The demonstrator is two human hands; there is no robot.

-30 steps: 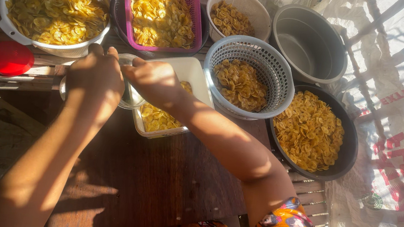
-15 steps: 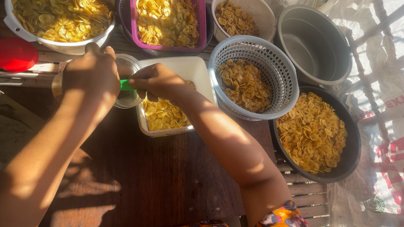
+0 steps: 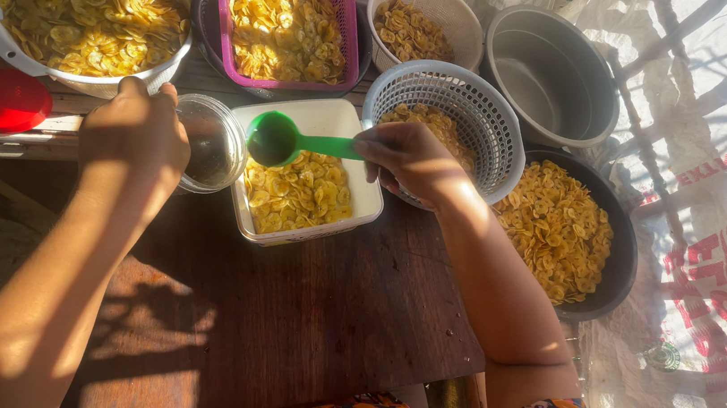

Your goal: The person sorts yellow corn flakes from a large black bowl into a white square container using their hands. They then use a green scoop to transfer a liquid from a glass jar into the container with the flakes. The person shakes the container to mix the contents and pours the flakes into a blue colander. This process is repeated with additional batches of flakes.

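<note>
Right hand closed around the handle of a green scoop, bowl held over the white tub of yellow chips. Left hand gripping the rim of a clear jar, just beside the tub. Both stand on the dark wooden table. Red lid lies well left.

The tub of chips sits centre on the table, a jar touching its left side. 3 baskets of chips stand behind, 1 colander right.
</note>
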